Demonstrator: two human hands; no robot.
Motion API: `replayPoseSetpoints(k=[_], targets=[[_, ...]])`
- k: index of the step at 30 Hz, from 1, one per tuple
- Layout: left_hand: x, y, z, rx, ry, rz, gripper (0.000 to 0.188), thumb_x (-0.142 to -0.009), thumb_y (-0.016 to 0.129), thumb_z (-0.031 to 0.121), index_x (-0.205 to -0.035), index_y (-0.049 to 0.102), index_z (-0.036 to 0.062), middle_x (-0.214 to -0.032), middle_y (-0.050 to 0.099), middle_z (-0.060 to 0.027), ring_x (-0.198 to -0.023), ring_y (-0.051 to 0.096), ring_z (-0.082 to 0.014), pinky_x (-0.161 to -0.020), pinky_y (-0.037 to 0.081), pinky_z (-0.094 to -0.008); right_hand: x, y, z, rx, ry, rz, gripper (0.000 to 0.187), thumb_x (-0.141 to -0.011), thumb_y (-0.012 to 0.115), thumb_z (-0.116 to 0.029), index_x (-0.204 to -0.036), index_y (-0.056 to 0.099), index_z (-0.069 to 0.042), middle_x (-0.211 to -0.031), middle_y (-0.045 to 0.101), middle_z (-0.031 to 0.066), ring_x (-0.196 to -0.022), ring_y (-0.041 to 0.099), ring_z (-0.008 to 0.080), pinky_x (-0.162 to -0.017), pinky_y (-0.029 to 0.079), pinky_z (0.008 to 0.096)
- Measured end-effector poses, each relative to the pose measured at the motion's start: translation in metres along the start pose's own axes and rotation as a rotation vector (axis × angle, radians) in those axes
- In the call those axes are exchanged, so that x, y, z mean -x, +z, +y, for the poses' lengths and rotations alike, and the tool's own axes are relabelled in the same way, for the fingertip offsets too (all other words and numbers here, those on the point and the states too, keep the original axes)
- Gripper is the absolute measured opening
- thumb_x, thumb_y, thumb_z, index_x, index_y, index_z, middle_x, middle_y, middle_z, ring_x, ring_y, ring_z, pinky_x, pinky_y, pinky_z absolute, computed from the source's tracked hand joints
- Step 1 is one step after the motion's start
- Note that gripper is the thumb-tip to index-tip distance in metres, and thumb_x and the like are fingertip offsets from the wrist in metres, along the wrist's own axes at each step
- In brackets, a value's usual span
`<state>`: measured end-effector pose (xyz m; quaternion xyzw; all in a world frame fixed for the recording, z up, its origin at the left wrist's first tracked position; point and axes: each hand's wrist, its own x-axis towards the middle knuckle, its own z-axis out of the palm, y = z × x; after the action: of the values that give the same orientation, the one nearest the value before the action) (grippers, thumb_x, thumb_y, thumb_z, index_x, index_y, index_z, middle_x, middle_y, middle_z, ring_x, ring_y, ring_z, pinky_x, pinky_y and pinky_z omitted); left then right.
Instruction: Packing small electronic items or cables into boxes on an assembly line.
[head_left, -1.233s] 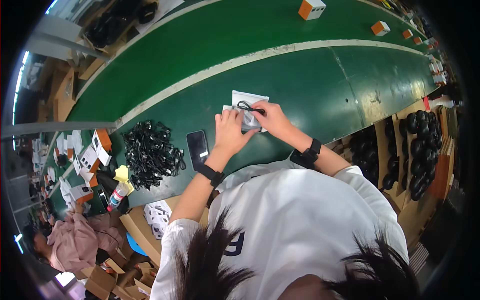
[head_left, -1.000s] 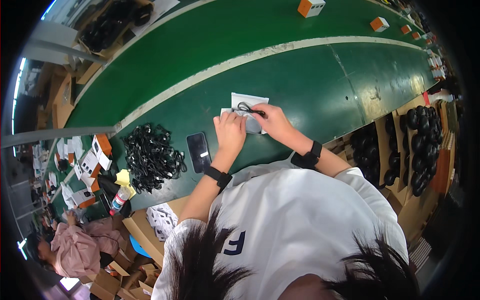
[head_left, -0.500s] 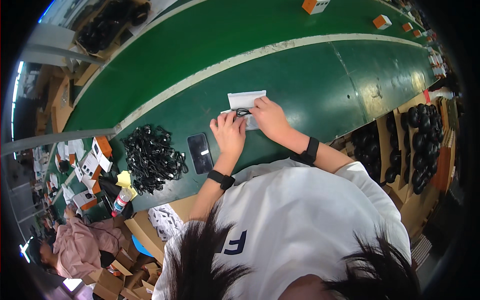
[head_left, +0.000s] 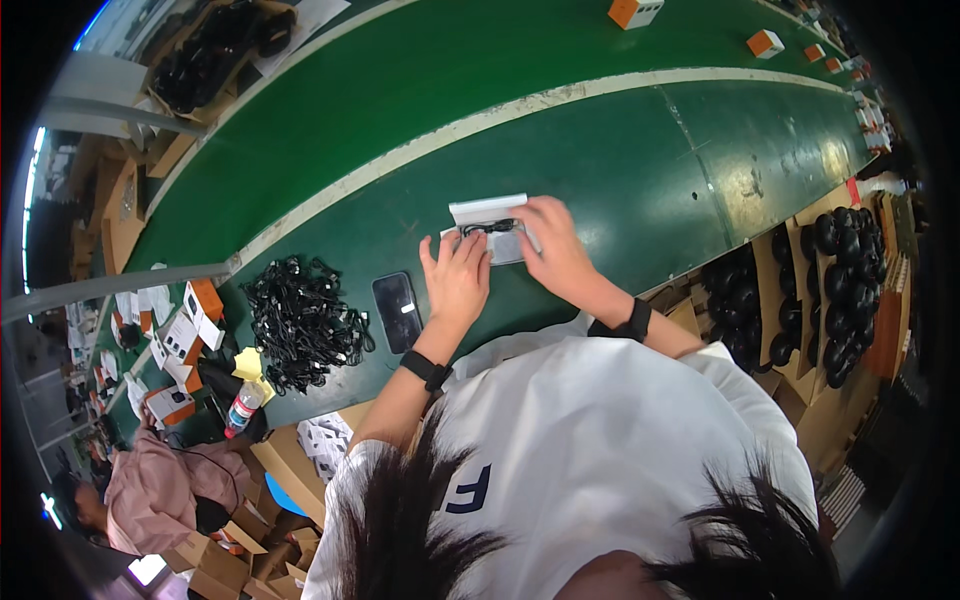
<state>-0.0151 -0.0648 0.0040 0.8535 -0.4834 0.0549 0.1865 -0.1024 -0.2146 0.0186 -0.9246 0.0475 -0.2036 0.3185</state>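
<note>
A small white box (head_left: 508,250) lies on the green worktable, its white lid flap (head_left: 487,209) raised along the far side. Inside it is a coiled black cable (head_left: 489,227). My left hand (head_left: 457,280) reaches over the box's left part, fingers spread, with fingertips at the cable and the near left edge. At the right end, my right hand (head_left: 560,250) has its fingers on the flap's corner and its thumb along the box's side. Left of my left hand lies a dark smartphone (head_left: 398,312).
A heap of black cables (head_left: 305,322) sits left of the phone. Beyond it are orange-and-white boxes (head_left: 182,335) and a bottle (head_left: 243,408). A co-worker in pink (head_left: 160,490) is at lower left. Shelves with black round items (head_left: 850,295) stand at right. More boxes (head_left: 636,12) stand on the far belt.
The lid flap has tilted and looks narrower. My right hand has shifted slightly right, its thumb now apart from the fingers. The cable lies lower and more stretched along the box.
</note>
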Motion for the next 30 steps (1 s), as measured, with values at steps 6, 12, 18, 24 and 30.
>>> replayPoseSetpoints(k=[6, 12, 18, 24, 30], targets=[[-0.007, -0.006, 0.004, -0.047, 0.023, -0.064, 0.024, -0.078, 0.056, 0.017, -0.1, 0.06, 0.0079, -0.115, 0.053, -0.0019, -0.106, 0.044, -0.022, -0.097, 0.023, -0.0529, 0.02, -0.002, 0.002, -0.534, 0.36, 0.129, 0.029, -0.078, 0.057, 0.001, -0.108, 0.052, -0.001, -0.107, 0.051, 0.0128, -0.096, 0.051, 0.0253, -0.086, 0.042, 0.0324], [-0.005, -0.001, 0.0, -0.05, 0.073, -0.081, 0.026, -0.079, 0.056, 0.017, -0.103, 0.058, 0.008, -0.118, 0.052, -0.0018, -0.107, 0.044, -0.0229, -0.097, 0.021, -0.0545, 0.018, 0.01, 0.01, -0.448, 0.238, 0.115, 0.029, -0.078, 0.061, -0.006, -0.106, 0.055, -0.003, -0.104, 0.054, 0.0114, -0.094, 0.05, 0.0269, -0.083, 0.043, 0.0337], [0.004, -0.011, -0.005, 0.321, -0.003, 0.072, 0.032, -0.08, 0.056, 0.009, -0.111, 0.052, 0.0046, -0.119, 0.052, -0.0088, -0.113, 0.044, -0.0255, -0.099, 0.026, -0.0486, 0.016, 0.023, 0.02, -0.092, 0.024, 0.075, 0.021, -0.073, 0.063, -0.005, -0.094, 0.061, -0.004, -0.105, 0.052, 0.0103, -0.098, 0.045, 0.0303, -0.081, 0.042, 0.0361], [0.021, 0.004, -0.002, 0.773, -0.37, 0.175, 0.035, -0.078, 0.058, 0.003, -0.112, 0.05, 0.002, -0.115, 0.052, -0.0155, -0.105, 0.051, -0.0282, -0.095, 0.034, -0.0395, 0.018, 0.038, 0.028, -0.451, 0.246, 0.263, 0.035, -0.073, 0.067, -0.004, -0.105, 0.052, -0.005, -0.109, 0.044, 0.0101, -0.095, 0.047, 0.0229, -0.077, 0.043, 0.0313], [0.006, 0.013, -0.012, 0.71, -0.398, 0.212, 0.038, -0.069, 0.066, 0.001, -0.105, 0.052, 0.0032, -0.116, 0.052, -0.0129, -0.095, 0.053, -0.0258, -0.083, 0.041, -0.0391, 0.019, 0.025, 0.036, -0.558, 0.264, 0.04, 0.04, -0.071, 0.064, 0.003, -0.108, 0.05, -0.005, -0.111, 0.042, 0.0102, -0.083, 0.05, 0.0184, -0.069, 0.044, 0.0267]])
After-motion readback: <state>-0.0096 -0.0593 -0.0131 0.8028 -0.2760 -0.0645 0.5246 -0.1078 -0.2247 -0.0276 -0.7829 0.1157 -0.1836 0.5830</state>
